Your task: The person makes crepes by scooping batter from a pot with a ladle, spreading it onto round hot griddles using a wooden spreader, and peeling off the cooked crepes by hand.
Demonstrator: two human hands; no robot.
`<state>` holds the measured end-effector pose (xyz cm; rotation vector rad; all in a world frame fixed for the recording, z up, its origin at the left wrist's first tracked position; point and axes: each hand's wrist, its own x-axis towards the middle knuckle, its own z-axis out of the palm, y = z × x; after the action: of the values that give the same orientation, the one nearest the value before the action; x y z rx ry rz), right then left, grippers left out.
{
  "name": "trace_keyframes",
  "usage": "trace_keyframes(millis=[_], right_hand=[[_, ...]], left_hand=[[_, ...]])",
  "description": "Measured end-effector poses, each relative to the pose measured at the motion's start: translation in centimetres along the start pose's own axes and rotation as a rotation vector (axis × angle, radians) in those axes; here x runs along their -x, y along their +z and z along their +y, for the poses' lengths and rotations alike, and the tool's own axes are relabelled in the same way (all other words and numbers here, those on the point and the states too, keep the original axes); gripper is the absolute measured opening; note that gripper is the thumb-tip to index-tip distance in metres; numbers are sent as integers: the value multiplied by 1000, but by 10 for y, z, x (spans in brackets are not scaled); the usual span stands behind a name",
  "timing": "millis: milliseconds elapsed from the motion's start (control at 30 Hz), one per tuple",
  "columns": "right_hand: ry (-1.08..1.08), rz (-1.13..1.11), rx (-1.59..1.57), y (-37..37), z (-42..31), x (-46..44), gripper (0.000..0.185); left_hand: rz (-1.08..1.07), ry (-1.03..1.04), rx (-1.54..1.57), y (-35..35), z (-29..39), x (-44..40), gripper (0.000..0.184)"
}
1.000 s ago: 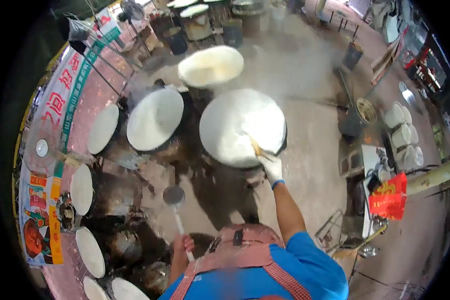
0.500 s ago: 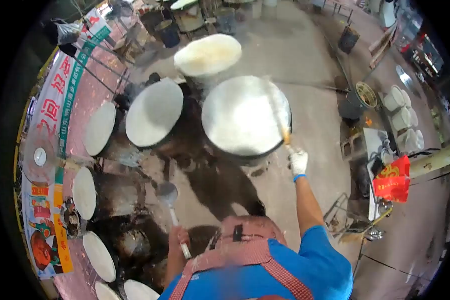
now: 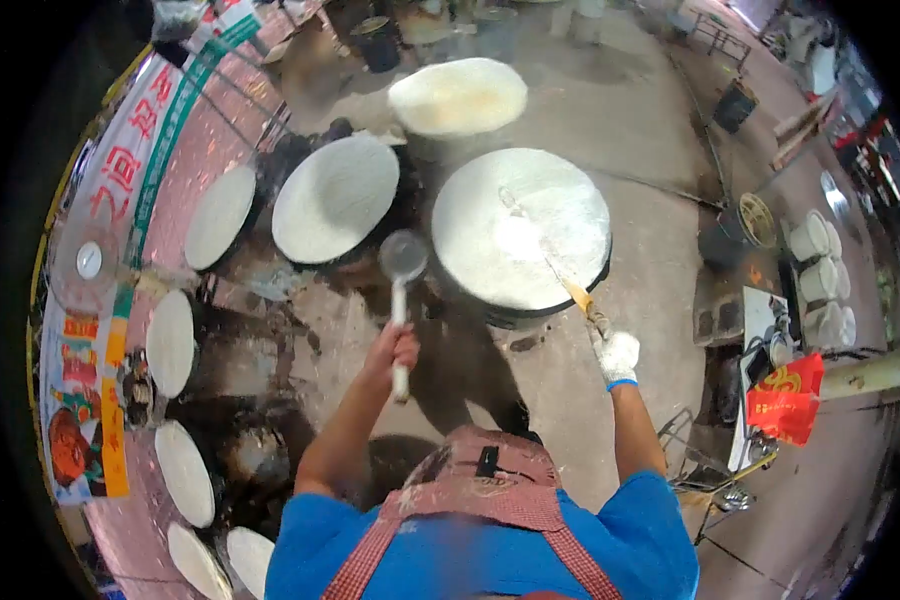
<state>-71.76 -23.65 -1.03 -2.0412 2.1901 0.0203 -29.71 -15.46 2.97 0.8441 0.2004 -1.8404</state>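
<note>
My bare left hand (image 3: 395, 348) is wrapped round the white handle of a ladle (image 3: 403, 256), whose round bowl points away from me, left of the big round griddle. My right hand (image 3: 616, 354), in a white glove with a blue cuff, grips a tool with a yellowish wooden part (image 3: 577, 295). The tool's thin far end lies over the white surface of the large round griddle (image 3: 522, 228), near its middle. White material covers the griddle, with a bright glare patch on it.
More round white-covered griddles stand at the left, among them a large one (image 3: 336, 200); an oval white sheet (image 3: 458, 97) lies beyond. A long banner (image 3: 150, 150) runs along the left. White buckets (image 3: 818, 280), a dark bin (image 3: 727, 247) and a red bag (image 3: 785, 400) are at the right.
My left hand has raised the ladle forward towards the griddles. My right hand has moved slightly nearer to me, and the tool's far end now reaches across the griddle's middle.
</note>
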Motion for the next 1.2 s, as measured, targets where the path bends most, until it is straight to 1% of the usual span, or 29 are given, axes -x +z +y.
trace_keyframes(millis=[33,67,133,200,267,300,333,400,433,467,533,567,600,667,700,733,767,800,833,867,933,967,1000,1067,1100,1133,1167,1200], right_hand=[[-29,-17,25,-4,-6,13,30],[61,-22,-27,-1,-3,22,31],[245,-6,-133,5,10,35,32],[88,208,-150,43,13,64,44],[-133,214,-4,78,-15,86,38],[-59,131,-60,65,-50,97,36],[18,50,-121,47,-79,103,35],[12,123,-211,35,-94,117,34],[5,155,-254,29,-97,125,34],[-71,230,-271,15,-101,131,33],[-225,365,-320,-2,-111,151,33],[-241,288,-259,7,-116,151,41],[-215,321,-339,6,-127,159,42],[-193,422,-522,5,-165,155,44],[-279,431,-511,12,-174,154,47],[-249,339,-584,11,-188,155,47],[-222,238,-654,10,-207,158,46],[-208,135,-731,6,-222,158,46],[-212,2,-745,-15,-245,163,45],[-299,-7,-966,21,-253,152,44],[-185,-374,-1048,2,-301,159,32],[-246,-374,-1114,-2,-328,162,25],[-305,-354,-1195,8,-345,157,20],[-453,-469,-1215,17,-388,144,19],[-482,-627,-1184,9,-418,141,19],[-451,-734,-1171,-12,-459,151,19],[-542,-749,-1084,17,-477,132,19],[-634,-752,-1004,45,-497,112,20]], left_hand=[[37,8,-45,20,0,-10,17],[72,17,-88,42,-3,-16,18],[102,147,-323,78,-17,-21,21],[109,152,-371,94,-33,-36,17],[140,119,-365,103,-55,-54,20],[77,43,-368,91,-62,-74,20],[39,-63,-328,98,-61,-68,17],[-54,-263,-132,82,-40,-46,12],[-118,-434,151,56,-25,-26,9],[-319,-87,-146,21,-25,-14,5],[30,-15,-361,25,-21,57,15],[-12,-91,-320,11,-12,63,17],[-60,-162,-264,-2,-3,65,19],[-145,-336,54,-22,14,73,16],[-192,-414,220,-38,23,72,16],[-247,-487,386,-48,32,79,16],[-202,-427,407,-58,41,92,17],[-218,-411,461,-63,43,105,17],[-218,-406,514,-72,44,116,16],[-220,-378,571,-86,52,128,15],[-78,-197,509,-106,63,157,13],[-68,-95,492,-124,64,169,12],[-54,-5,475,-139,64,178,13],[38,178,419,-156,68,212,13],[66,207,494,-169,68,221,13],[91,225,565,-188,68,226,13],[125,276,596,-214,59,223,13],[85,406,584,-220,54,241,13]])
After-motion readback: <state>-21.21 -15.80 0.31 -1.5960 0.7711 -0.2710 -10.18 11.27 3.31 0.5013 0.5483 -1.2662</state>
